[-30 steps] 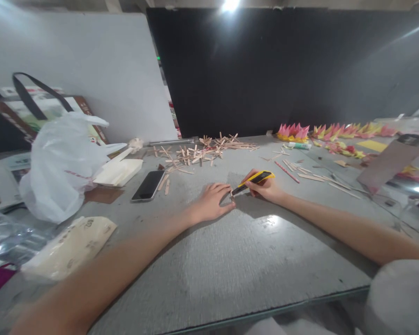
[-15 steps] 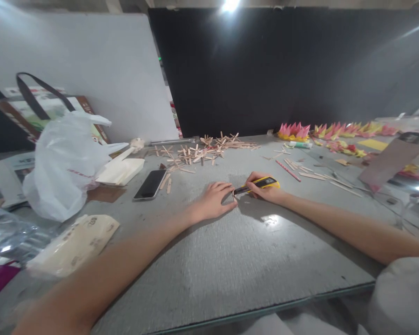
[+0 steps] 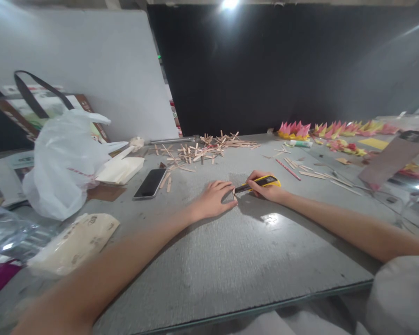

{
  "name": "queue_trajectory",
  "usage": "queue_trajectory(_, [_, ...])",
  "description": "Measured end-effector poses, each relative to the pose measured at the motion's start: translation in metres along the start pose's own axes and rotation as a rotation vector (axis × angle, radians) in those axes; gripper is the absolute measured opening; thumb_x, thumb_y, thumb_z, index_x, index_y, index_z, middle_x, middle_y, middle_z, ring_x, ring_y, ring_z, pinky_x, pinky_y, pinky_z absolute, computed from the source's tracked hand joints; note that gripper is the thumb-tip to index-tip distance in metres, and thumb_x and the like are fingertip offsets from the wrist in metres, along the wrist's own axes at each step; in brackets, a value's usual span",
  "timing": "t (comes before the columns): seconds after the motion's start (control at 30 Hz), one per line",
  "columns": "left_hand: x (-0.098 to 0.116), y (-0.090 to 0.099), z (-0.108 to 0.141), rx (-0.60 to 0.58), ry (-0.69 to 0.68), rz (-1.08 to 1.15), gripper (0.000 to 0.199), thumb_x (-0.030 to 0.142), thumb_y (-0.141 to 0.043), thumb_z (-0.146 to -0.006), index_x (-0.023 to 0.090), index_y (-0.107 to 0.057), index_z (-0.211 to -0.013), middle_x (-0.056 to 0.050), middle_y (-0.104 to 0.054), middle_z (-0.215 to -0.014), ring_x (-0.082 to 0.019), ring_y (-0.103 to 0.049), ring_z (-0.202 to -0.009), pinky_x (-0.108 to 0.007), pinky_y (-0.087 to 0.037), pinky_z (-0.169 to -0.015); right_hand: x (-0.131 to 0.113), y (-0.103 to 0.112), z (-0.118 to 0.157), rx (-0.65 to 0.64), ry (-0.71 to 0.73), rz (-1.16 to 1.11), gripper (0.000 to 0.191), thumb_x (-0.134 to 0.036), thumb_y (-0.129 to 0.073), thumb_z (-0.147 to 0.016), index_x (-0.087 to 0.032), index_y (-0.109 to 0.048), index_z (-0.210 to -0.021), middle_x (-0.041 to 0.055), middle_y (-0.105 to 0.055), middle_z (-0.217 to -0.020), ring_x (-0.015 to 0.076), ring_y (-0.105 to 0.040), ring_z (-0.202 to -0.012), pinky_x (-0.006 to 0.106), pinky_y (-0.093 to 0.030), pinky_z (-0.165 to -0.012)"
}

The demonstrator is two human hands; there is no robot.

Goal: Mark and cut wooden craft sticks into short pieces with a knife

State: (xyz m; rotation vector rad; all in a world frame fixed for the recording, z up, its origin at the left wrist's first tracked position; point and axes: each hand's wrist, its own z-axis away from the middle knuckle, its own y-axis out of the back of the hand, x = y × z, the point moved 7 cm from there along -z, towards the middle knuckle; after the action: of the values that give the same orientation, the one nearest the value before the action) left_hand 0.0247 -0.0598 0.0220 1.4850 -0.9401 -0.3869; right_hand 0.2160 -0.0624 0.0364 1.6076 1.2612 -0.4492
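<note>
My right hand [image 3: 261, 185] is wrapped round a yellow and black utility knife [image 3: 270, 180], whose blade end points left. That tip meets a short, thin wooden stick [image 3: 234, 193] on the grey table. My left hand [image 3: 214, 200] pins the stick, its fingertips at the far end and its thumb at the near end, with a gap between them. Part of the stick is hidden by the fingertips. Beyond my hands lies a pile of wooden craft sticks [image 3: 195, 152].
Left of my hands are a phone [image 3: 150, 183], a white plastic bag [image 3: 64, 163] and a tissue pack [image 3: 75, 242]. Loose sticks [image 3: 312, 175] and a red patterned strip [image 3: 288, 169] lie to the right. Pink and yellow paper flowers [image 3: 293, 131] line the back, near a tumbler [image 3: 393, 160].
The utility knife has tilted very slightly in my right hand, its tip staying at the stick. My left hand keeps its place.
</note>
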Motion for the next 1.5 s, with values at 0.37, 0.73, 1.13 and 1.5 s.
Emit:
queue_trajectory(0.37, [-0.001,-0.001,0.0,0.017,-0.01,0.001,0.062,0.064,-0.052,-0.101,0.025,-0.058,-0.149,-0.012,-0.054,-0.159,-0.033,-0.043,-0.149,-0.053,-0.032,-0.124,-0.005,0.0,0.0,-0.005,-0.004,0.007,0.038,-0.057,-0.06,-0.099,-0.023,-0.065,-0.085,-0.0035,-0.059,-0.05,0.0139,-0.054,-0.045,0.026,-0.043,-0.051])
queue_trajectory(0.73, [-0.001,-0.002,-0.001,0.023,0.001,0.011,0.061,0.062,-0.053,-0.1,0.026,-0.058,-0.149,-0.011,-0.055,-0.158,-0.032,-0.044,-0.149,-0.053,-0.033,-0.124,-0.003,-0.003,0.0,-0.081,0.005,-0.019,0.034,-0.053,-0.061,-0.099,-0.022,-0.073,-0.095,-0.0027,-0.06,-0.052,0.0139,-0.055,-0.045,0.027,-0.045,-0.051])
queue_trajectory(1.13, [0.001,0.003,0.001,0.029,0.023,0.048,0.051,0.062,-0.059,-0.097,0.025,-0.064,-0.132,-0.011,-0.058,-0.154,-0.033,-0.045,-0.149,-0.052,-0.035,-0.123,0.007,-0.022,-0.002,-0.244,-0.07,-0.265,0.038,-0.057,-0.075,-0.089,-0.023,-0.059,-0.09,-0.0043,-0.063,-0.059,0.0116,-0.054,-0.045,0.024,-0.043,-0.046])
queue_trajectory(1.5, [0.002,0.004,-0.001,0.034,0.025,0.041,0.048,0.058,-0.062,-0.097,0.022,-0.064,-0.13,-0.012,-0.059,-0.153,-0.032,-0.047,-0.146,-0.05,-0.036,-0.122,0.012,-0.024,0.001,-0.262,-0.136,-0.348,0.036,-0.057,-0.071,-0.093,-0.022,-0.066,-0.096,0.0013,-0.072,-0.073,0.0127,-0.061,-0.051,0.023,-0.045,-0.045])
